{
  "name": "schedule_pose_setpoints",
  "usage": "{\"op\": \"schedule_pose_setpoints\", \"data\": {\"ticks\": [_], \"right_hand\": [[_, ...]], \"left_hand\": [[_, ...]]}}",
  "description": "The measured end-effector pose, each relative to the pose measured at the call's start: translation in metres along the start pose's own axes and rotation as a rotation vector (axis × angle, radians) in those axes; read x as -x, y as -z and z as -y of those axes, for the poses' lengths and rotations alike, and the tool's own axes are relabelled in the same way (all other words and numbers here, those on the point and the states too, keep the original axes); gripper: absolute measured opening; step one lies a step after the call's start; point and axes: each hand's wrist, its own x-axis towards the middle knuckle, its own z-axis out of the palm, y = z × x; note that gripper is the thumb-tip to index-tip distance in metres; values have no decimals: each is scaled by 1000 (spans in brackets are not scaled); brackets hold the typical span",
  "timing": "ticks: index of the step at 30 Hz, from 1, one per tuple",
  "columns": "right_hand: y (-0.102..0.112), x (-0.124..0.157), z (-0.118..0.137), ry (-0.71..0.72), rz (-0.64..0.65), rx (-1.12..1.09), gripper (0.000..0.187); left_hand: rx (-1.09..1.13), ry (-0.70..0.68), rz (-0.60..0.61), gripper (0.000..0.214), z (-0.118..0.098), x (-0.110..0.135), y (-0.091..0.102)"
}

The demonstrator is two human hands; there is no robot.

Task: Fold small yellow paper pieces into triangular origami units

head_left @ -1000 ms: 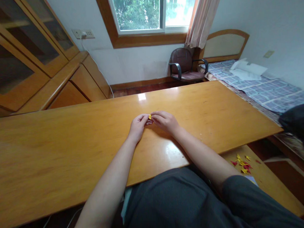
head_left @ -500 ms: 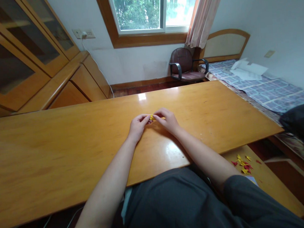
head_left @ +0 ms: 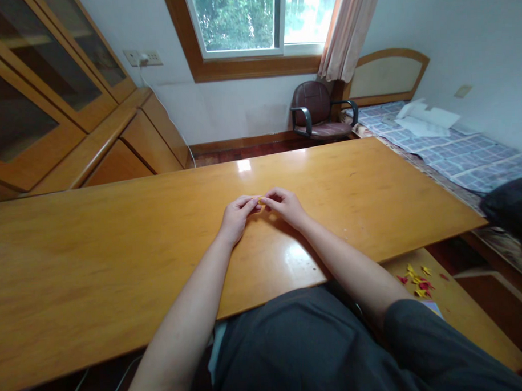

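Note:
A small piece of folded yellow origami paper [head_left: 260, 201] is pinched between my two hands over the middle of the desk [head_left: 117, 240]. My left hand [head_left: 238, 215] holds it from the left, thumb pressed against the fingers. From the right, my right hand [head_left: 286, 206] grips it between thumb and fingertips. Most of the paper is covered by the fingers, so its folds cannot be made out.
Several yellow and red folded paper figures [head_left: 419, 281] lie on a lower wooden board [head_left: 471, 319] at the right. Beyond the desk stand a maroon armchair [head_left: 312, 105] and a bed [head_left: 477, 148]. A cabinet [head_left: 83, 127] fills the left side.
My right hand has drawn slightly closer to the left, and its fingers have closed further over the yellow paper. Less of the paper shows now. My left hand stays almost in place.

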Motion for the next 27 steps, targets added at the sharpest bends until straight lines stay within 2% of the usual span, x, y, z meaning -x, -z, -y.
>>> {"op": "schedule_pose_setpoints", "data": {"ticks": [10, 18, 27], "right_hand": [[-2, 0, -1, -200, 65, -216, 44], [-9, 1, 4, -199, 62, -190, 45], [-8, -2, -3, -179, 27, -195, 42]], "left_hand": [[31, 36, -57, 34, -1, -1, -1], [-133, -43, -7, 29, 3, -1, 3], [89, 84, -29, 31, -2, -1, -3]]}}
